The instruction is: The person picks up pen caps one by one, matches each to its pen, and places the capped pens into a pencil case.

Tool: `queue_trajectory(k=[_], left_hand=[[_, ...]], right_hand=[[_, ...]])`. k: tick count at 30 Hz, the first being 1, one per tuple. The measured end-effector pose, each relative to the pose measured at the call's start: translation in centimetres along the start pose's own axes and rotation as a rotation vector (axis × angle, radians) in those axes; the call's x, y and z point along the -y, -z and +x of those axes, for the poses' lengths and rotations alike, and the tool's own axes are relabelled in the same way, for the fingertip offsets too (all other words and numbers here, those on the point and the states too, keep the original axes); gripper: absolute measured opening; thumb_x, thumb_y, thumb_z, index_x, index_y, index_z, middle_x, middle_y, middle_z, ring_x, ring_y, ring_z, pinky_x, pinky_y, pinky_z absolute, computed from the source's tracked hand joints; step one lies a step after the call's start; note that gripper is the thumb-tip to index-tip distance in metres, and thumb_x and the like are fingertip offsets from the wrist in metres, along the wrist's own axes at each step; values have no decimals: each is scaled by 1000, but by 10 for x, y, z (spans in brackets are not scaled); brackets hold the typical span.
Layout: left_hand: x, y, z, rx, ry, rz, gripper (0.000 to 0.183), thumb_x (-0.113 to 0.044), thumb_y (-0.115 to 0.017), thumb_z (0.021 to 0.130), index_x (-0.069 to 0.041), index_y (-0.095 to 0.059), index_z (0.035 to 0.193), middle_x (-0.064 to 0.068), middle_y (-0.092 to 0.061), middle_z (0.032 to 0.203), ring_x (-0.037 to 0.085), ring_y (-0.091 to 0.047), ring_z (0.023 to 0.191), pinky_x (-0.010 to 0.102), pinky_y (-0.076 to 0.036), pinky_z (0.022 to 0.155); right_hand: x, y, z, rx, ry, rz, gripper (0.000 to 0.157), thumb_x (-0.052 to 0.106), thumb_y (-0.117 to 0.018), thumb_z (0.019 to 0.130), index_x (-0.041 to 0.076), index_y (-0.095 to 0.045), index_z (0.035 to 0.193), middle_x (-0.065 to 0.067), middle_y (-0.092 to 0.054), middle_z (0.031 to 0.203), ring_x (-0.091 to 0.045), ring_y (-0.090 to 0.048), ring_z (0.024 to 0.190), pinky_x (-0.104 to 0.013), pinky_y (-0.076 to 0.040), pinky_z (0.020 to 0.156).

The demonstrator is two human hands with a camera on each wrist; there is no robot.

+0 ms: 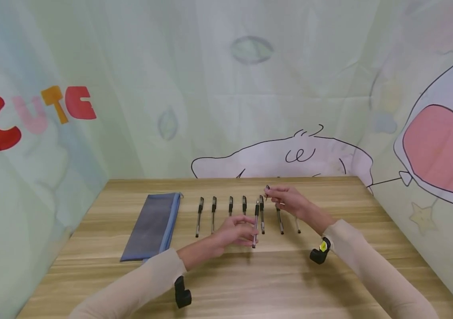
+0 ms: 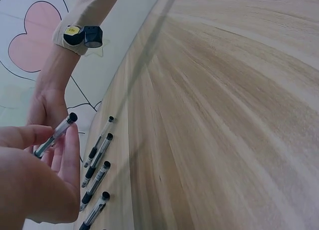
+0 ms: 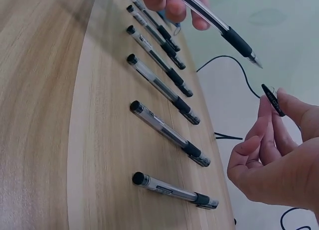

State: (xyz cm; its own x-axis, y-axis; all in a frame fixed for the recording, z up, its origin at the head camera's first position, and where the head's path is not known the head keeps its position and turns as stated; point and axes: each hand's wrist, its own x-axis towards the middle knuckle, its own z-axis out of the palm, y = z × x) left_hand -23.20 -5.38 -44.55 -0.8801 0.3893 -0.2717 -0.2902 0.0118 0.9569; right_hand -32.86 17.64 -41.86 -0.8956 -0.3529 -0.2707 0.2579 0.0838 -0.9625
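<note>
My left hand [image 1: 235, 231] pinches a clear-barrelled gel pen [image 3: 209, 18] with a black rubber grip, held above the table. Its metal tip is bare and points away from me. A black pen cap [image 3: 273, 100] with a clip is pinched between the thumb and fingers of my right hand [image 1: 290, 201]. Cap and tip are apart, with a small gap between them in the right wrist view. Beneath the hands, several capped gel pens [image 1: 199, 217] lie in a row on the table, caps toward the far edge. My left hand hides parts of some.
A grey mesh pouch with blue edging [image 1: 152, 226] lies flat left of the pens. The wooden table [image 1: 242, 283] meets printed fabric [image 1: 210, 88] at its far edge. Black camera mounts [image 1: 182, 293] stick out below both wrists.
</note>
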Motion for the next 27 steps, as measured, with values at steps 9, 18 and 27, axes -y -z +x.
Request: queue_trajectory(k=[9,18,27], left_hand=[[1,-2,5,11,-1,-1,49,-8,-73,89,3,-57,134,27,-70,118,15,-73,81,32,-65,82],[1,-3,7,21,1,11,43,-8,-72,90,1,-60,130,28,-70,117,16,-73,80,32,-65,82],[3,-3,12,-3,19,15,42,-9,-73,90,2,-62,129,21,-73,114,13,-71,79,28,-64,80]], right_hand=[[-1,-5,1,20,-5,-1,22,27,-67,100,10,-75,112,8,-71,92,-8,-52,80,-20,-45,71],[0,-9,0,42,-20,30,15,23,-66,101,13,-76,107,8,-66,86,-7,-52,77,-18,-47,70],[-8,-11,-6,74,-48,1,13,18,-65,101,12,-74,107,7,-71,88,-7,-59,82,-21,-50,76]])
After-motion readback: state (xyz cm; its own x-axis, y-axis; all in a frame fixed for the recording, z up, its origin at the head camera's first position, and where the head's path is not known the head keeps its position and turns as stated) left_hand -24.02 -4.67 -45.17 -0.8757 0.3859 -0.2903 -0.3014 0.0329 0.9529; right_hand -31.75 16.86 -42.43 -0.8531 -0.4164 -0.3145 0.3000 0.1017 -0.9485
